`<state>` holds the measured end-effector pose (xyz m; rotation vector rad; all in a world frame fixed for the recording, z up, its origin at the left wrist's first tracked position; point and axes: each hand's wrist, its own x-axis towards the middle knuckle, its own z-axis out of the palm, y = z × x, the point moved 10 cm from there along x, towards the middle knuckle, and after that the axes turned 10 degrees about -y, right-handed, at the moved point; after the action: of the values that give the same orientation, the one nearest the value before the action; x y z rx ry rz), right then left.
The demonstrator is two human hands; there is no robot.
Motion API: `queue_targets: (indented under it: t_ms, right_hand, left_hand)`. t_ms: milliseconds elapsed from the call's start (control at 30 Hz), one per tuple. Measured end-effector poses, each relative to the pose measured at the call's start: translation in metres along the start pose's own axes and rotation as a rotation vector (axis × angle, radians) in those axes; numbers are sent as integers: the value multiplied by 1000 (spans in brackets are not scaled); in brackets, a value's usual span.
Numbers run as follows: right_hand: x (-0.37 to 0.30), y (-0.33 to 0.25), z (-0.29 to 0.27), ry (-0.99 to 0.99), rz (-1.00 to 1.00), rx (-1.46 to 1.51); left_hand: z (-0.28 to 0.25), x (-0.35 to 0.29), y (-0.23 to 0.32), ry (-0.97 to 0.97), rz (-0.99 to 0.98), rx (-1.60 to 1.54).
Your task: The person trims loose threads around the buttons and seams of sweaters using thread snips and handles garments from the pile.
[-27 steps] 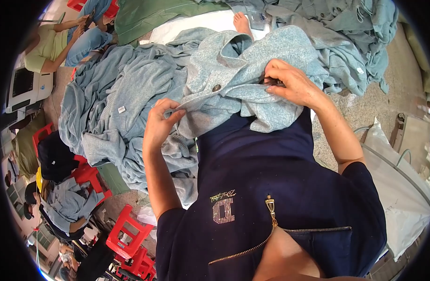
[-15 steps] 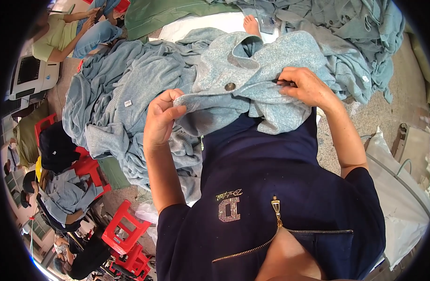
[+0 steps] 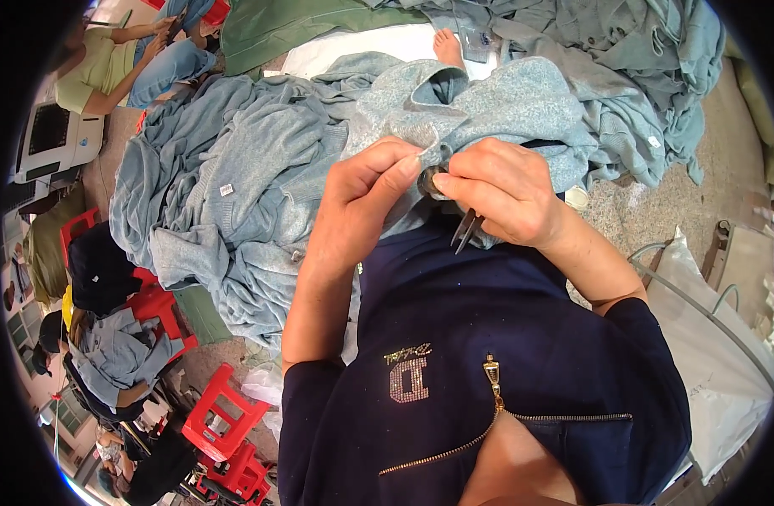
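A light blue-grey knit cardigan point(image 3: 522, 97) lies across my lap. My left hand point(image 3: 353, 202) is closed, pinching its front edge between thumb and fingers. Right beside it, my right hand point(image 3: 509, 190) pinches a dark round button point(image 3: 432, 182) at that edge. Two dark pointed blades, which look like thread snips point(image 3: 466, 231), stick out below the right hand's fingers; their handles are hidden in the palm.
Heaped blue-grey knitwear point(image 3: 235, 160) lies to the left, and more grey garments point(image 3: 606, 51) at the far right. Red plastic stools point(image 3: 223, 413) stand on the left. A seated person point(image 3: 109, 76) is at the far left. White sheeting point(image 3: 699, 337) covers something at right.
Both hands have come together at the cardigan's edge. My right hand has moved left and now holds the button, with the blades showing below it.
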<state>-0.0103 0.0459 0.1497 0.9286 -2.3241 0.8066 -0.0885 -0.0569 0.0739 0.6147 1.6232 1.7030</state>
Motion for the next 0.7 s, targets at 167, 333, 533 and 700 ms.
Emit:
queue_targets:
  t_ms: [167,333,533,700]
  right_hand:
    - [-5,11,16,-85,85,126]
    - [1,24,12,29,215,322]
    - [-12,47,35,-114,435,373]
    - [-21,51,34,-22,468,412]
  left_hand:
    - [7,-2,9,-54,130,194]
    - [11,-7,20,-55,282,406]
    - [9,-13,24,117,291,654]
    - [12,-11,23,101,427,642]
